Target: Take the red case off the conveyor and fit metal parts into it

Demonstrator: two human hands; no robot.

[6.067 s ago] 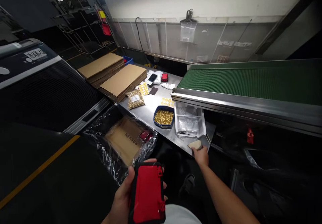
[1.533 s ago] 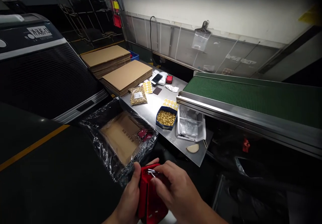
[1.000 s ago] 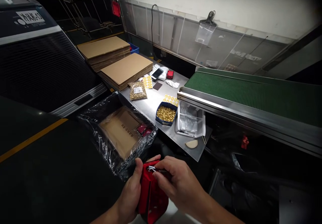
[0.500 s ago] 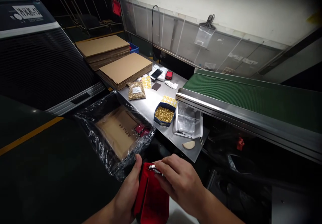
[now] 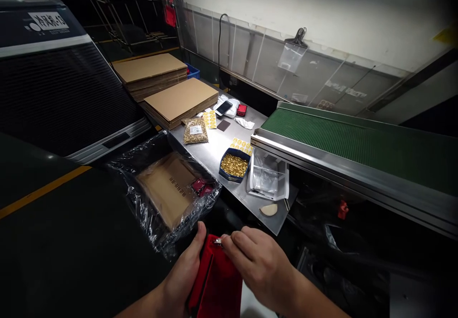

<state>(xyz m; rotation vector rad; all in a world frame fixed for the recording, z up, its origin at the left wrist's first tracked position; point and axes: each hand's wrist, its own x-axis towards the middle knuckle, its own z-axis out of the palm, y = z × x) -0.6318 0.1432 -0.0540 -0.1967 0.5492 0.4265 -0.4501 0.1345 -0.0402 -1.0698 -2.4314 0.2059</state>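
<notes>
My left hand (image 5: pixel 184 275) grips a red plastic case (image 5: pixel 218 280) by its left side, low in the frame, thumb along its edge. My right hand (image 5: pixel 259 265) is closed in a pinch at the case's top edge, pressing a small shiny metal piece (image 5: pixel 216 242) against it. What exactly the fingers hold is too small to name for sure. A blue tray of small brass parts (image 5: pixel 232 165) and a clear plastic tray (image 5: pixel 268 177) stand on the steel table (image 5: pixel 222 141) ahead.
A plastic-lined box with cardboard and red parts (image 5: pixel 171 189) sits left of the hands. Flat cardboard stacks (image 5: pixel 179 101), a bag of brass parts (image 5: pixel 195 132), yellow sticker sheets (image 5: pixel 240 144) and a phone (image 5: pixel 224 107) lie farther back. A green conveyor belt (image 5: pixel 354 137) runs at the right.
Six seconds ago my right hand reached to the table edge while the left held the case flat. Now both hands work at the case's top, which has tilted and sunk lower in view.
</notes>
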